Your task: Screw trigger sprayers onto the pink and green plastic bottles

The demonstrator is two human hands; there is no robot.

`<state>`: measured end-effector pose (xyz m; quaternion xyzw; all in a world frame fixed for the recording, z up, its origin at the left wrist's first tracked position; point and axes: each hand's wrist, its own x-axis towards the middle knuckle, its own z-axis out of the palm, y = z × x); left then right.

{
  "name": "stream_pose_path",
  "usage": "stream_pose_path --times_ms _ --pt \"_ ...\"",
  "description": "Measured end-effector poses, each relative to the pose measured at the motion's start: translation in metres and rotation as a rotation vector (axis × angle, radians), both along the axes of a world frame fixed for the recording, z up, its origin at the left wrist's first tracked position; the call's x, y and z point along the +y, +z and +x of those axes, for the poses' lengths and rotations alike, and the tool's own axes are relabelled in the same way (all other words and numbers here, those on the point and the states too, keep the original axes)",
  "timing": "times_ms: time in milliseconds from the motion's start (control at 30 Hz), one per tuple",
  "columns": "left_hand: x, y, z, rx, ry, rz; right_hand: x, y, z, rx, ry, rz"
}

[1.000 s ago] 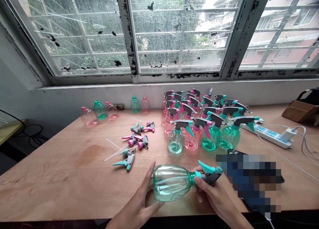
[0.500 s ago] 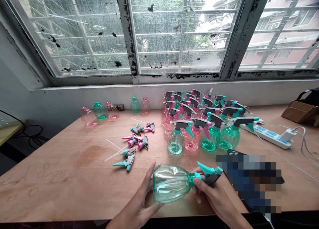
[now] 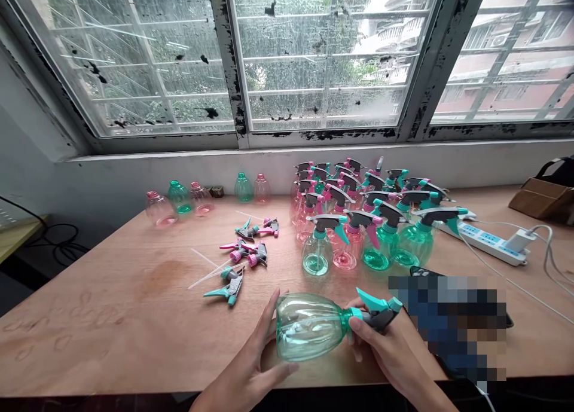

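A clear green spray bottle (image 3: 309, 327) lies sideways in the air above the table's front edge, its teal and grey trigger head (image 3: 379, 309) pointing right. My left hand (image 3: 255, 358) is curled around the bottle's base, thumb below and fingers behind. At the neck, my right hand (image 3: 381, 346) grips the teal collar between thumb and fingers; some fingertips are hidden behind it. Loose trigger heads, teal (image 3: 228, 287) and pink (image 3: 249, 253), lie beyond my left hand with thin clear tubes (image 3: 215, 274).
Several assembled spray bottles (image 3: 316, 259) stand grouped at the back right. Headless pink bottles (image 3: 160, 211) and green bottles (image 3: 243, 188) line the back left. A white power strip (image 3: 488, 241), a dark flat device (image 3: 504, 316) partly blurred out, and a brown box (image 3: 542, 200) are on the right.
Both hands keep their hold on the spray bottle, which has barely shifted. The view has tilted very slightly.
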<state>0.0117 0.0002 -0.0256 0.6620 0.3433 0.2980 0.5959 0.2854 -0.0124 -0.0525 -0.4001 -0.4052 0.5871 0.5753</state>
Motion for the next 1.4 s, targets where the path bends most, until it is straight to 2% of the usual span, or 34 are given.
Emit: stream_pose_path --times_ms 300,600,800,1033,1400 --pt "0.0027 -0.0038 0.0001 -0.054 0.016 -0.044 -0.0006 -0.0019 -0.0003 -0.034 0.008 -0.004" --pt "0.0026 -0.0020 0.0004 0.034 0.008 0.064 -0.0007 -0.0026 0.0004 -0.019 0.016 0.006" --pt "0.0034 -0.0064 -0.0007 -0.037 0.015 -0.004 -0.0007 -0.0045 0.0012 -0.035 0.023 -0.003" --pt "0.0047 -0.0045 0.0000 -0.003 0.021 -0.012 0.0009 -0.0047 0.0028 -0.020 0.041 0.006" --pt "0.0016 -0.0070 -0.0011 -0.084 0.004 -0.096 -0.0009 0.0000 0.0005 -0.003 0.002 0.001"
